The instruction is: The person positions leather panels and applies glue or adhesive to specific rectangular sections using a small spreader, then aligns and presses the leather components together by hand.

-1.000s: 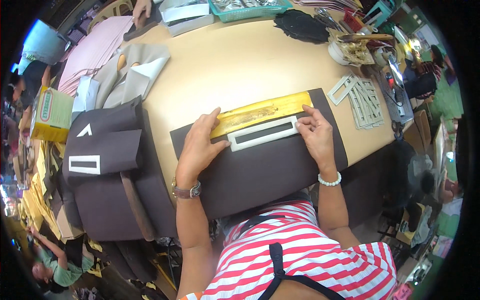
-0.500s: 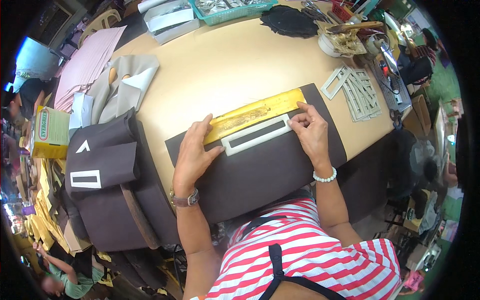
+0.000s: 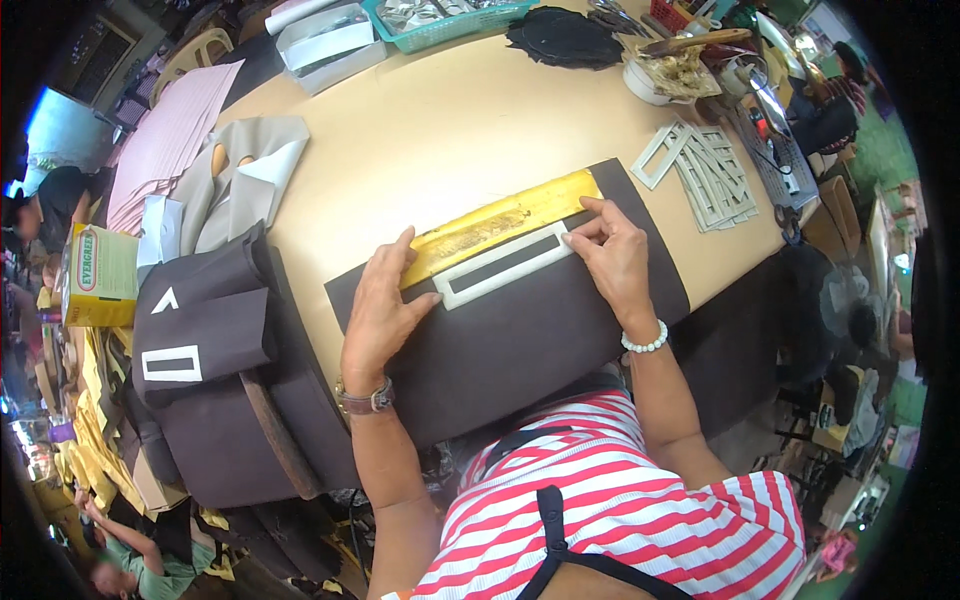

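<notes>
A flat white rectangular frame (image 3: 505, 288) with a long slot lies on a dark sheet (image 3: 510, 345) in front of me. A worn yellow strip (image 3: 500, 222) lies along the frame's far edge. My left hand (image 3: 378, 312) has its fingers spread, the fingertips by the strip's left end and the thumb against the frame's left end. With bent fingers, my right hand (image 3: 612, 262) holds the frame's right end at the thumb, its index fingertip on the strip.
Several similar pale frames (image 3: 700, 180) lie piled at the right. Dark folded material (image 3: 200, 330) with white pieces on it is at the left, near grey material (image 3: 245, 180) and pink sheets (image 3: 180, 135). A teal basket (image 3: 450, 32), a black pile (image 3: 563, 38) and a white bowl (image 3: 645, 85) stand at the back.
The whole view has shifted slightly. Both hands stay at the frame's ends, and the right thumb and fingers have moved slightly along its right end.
</notes>
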A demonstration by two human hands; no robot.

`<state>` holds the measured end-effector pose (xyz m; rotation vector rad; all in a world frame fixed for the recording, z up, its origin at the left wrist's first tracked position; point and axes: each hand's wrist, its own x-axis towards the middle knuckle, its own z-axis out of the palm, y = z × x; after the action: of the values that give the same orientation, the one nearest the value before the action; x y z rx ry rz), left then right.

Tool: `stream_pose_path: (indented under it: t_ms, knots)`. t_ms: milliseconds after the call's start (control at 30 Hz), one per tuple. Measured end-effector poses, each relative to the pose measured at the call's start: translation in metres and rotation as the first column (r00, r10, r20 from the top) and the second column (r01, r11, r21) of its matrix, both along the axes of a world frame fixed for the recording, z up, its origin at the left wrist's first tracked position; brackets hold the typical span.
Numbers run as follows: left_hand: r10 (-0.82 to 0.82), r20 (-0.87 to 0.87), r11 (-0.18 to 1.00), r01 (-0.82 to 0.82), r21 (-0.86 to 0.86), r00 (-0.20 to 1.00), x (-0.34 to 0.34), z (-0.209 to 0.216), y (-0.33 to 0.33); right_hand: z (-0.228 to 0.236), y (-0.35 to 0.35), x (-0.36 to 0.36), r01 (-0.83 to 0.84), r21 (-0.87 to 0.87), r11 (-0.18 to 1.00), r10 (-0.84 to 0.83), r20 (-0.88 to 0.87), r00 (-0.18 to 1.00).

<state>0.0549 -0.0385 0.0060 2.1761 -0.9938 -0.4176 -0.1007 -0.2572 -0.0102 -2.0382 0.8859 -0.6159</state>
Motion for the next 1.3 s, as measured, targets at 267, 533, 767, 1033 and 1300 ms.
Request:
stream_pose_path:
  t_ms: [267, 533, 767, 1033, 1300]
  knots:
    - [-0.003, 0.115, 1.000, 0.006, -0.027, 0.993, -0.009, 0.003, -0.001, -0.008, 0.005, -0.002, -0.106, -0.381, 0.918, 0.089, -0.062, 0.994]
    - [-0.033, 0.548, 0.998, -0.005, 0.068, 0.835, -0.060, -0.013, 0.007, 0.002, 0.017, 0.001, -0.278, -0.575, 0.769, 0.222, -0.168, 0.961]
    - [-0.062, 0.525, 0.987, -0.026, 0.157, 0.849, -0.065, -0.017, 0.014, -0.015, 0.103, 0.025, -0.558, -0.571, 0.602, 0.581, -0.167, 0.797]
    - [-0.138, 0.487, 0.959, -0.006, 0.282, 0.863, -0.060, -0.010, 0.020, -0.015, 0.037, -0.001, -0.445, -0.524, 0.727, 0.327, -0.306, 0.894]
    - [-0.179, 0.575, 0.960, 0.013, 0.281, 0.799, -0.064, -0.012, 0.020, -0.009, 0.013, -0.010, -0.267, -0.710, 0.651, 0.072, -0.292, 0.954]
